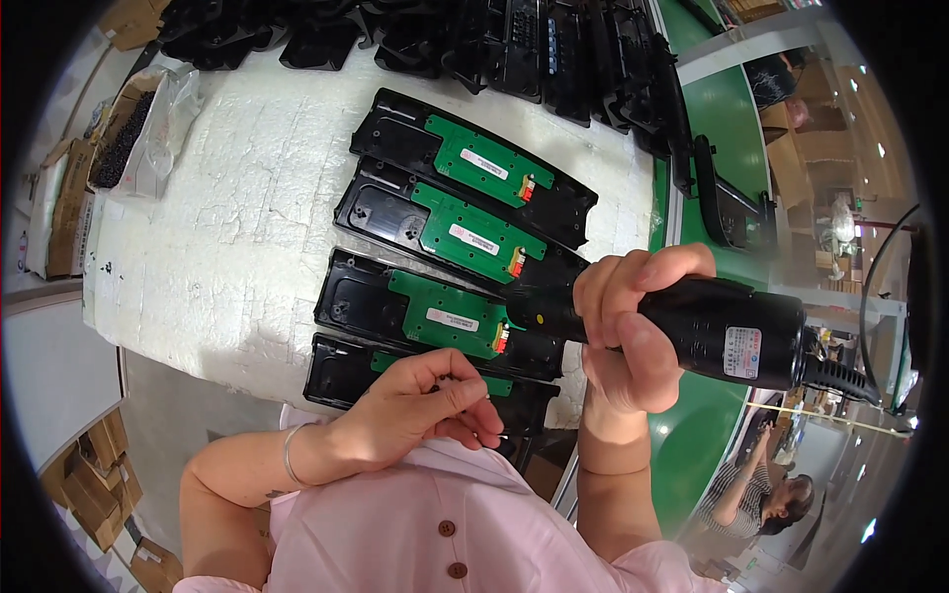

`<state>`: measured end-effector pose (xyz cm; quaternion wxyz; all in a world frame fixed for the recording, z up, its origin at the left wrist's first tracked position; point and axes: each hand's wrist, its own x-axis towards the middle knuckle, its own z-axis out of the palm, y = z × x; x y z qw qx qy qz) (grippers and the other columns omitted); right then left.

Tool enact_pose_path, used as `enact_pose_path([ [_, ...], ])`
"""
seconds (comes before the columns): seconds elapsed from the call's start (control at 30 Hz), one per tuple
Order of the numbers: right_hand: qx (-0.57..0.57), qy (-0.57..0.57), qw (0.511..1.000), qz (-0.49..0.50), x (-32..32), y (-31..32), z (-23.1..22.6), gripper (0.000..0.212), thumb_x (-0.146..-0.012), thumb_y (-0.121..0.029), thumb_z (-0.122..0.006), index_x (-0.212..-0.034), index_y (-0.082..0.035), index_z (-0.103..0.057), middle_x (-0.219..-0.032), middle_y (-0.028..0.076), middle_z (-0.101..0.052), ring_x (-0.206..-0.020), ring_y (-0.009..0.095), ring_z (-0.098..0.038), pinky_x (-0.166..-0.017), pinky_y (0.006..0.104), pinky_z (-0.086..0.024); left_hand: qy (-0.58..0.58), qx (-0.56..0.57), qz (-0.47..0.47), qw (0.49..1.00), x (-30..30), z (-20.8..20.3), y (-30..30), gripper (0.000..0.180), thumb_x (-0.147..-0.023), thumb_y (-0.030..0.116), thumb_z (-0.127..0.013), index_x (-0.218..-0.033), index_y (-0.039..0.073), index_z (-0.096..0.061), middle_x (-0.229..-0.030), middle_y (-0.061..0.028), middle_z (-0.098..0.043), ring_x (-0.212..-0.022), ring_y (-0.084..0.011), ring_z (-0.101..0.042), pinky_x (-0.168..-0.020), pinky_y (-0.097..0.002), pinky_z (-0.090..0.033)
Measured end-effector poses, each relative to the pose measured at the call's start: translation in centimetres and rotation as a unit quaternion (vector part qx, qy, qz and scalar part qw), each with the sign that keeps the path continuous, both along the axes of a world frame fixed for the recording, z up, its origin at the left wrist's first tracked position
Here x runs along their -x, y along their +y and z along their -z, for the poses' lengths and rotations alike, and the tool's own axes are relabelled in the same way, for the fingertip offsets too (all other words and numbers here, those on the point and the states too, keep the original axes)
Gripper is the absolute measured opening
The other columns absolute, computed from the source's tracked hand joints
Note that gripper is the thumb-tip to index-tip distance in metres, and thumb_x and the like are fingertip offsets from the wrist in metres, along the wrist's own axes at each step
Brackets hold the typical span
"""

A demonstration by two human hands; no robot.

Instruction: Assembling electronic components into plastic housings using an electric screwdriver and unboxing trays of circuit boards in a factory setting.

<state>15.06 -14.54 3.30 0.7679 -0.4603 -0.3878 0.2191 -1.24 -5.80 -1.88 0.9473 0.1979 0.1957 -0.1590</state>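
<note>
My right hand (633, 331) is wrapped round a black corded electric screwdriver (707, 321), which lies nearly level. Its narrow end points left over the right part of the third black plastic housing (346, 292) from the back, close to the green circuit board (450, 321); whether it touches is unclear. My left hand (420, 400) is closed, thumb against curled fingers, over the nearest housing (331, 371). Something tiny and dark shows between those fingers, too small to name. Behind lie two more such housings (366, 208) (395, 124), each with a green board, white label and red-yellow connector.
White foam padding (227, 237) covers the work surface. A box (129, 133) of small dark pieces stands at the far left. More black plastic parts (415, 44) are piled along the back. Right is a green surface (692, 435); beyond it, a person in stripes (756, 494).
</note>
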Motion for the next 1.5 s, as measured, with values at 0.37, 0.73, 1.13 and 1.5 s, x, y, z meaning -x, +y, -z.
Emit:
enact_pose_path([
  [0.37,0.103,-0.014,0.993,0.059,1.4,1.1,-0.5,0.024,-0.064,-0.006,-0.052,-0.082,-0.005,-0.037,-0.052,0.002,-0.039,-0.042,0.011,-0.034,-0.045,0.0251,-0.031,0.041,-0.014,-0.059,0.997,-0.4,0.0,0.0,0.016,-0.082,0.014,-0.058,-0.091,0.001,-0.06,-0.076,-0.0047,-0.059,-0.068,-0.0103,-0.055,-0.063,-0.0213,-0.046],
  [0.73,-0.102,0.017,0.994,-0.026,2.3,-1.7,-5.4,0.029,-0.069,-0.005,-0.063,-0.084,-0.011,-0.04,-0.051,-0.002,-0.048,-0.041,0.012,-0.048,-0.04,0.0251,-0.036,0.057,0.023,-0.133,0.989,-0.2,-0.4,0.3,0.01,-0.085,0.008,-0.052,-0.092,0.002,-0.057,-0.08,-0.0049,-0.058,-0.072,-0.013,-0.057,-0.068,-0.0227,-0.048],
  [1.13,-0.045,-0.066,0.983,-0.167,3.5,-1.4,-6.9,0.022,-0.074,-0.007,-0.061,-0.081,-0.012,-0.041,-0.06,-0.002,-0.049,-0.05,0.008,-0.049,-0.047,0.02,-0.039,0.011,0.112,-0.1,0.989,0.6,0.9,0.4,0.02,-0.086,0.019,-0.052,-0.095,0.002,-0.057,-0.085,-0.0063,-0.059,-0.077,-0.0127,-0.058,-0.071,-0.0234,-0.048],
  [1.5,0.012,-0.018,0.999,-0.035,1.8,3.2,-0.7,0.025,-0.072,-0.001,-0.055,-0.088,-0.004,-0.037,-0.057,0.004,-0.044,-0.048,0.011,-0.041,-0.047,0.0241,-0.037,0.017,0.084,-0.075,0.993,1.4,0.2,0.2,0.038,-0.093,0.022,-0.036,-0.118,-0.007,-0.038,-0.107,-0.0174,-0.051,-0.105,-0.0248,-0.05,-0.091,-0.0315,-0.04],
])
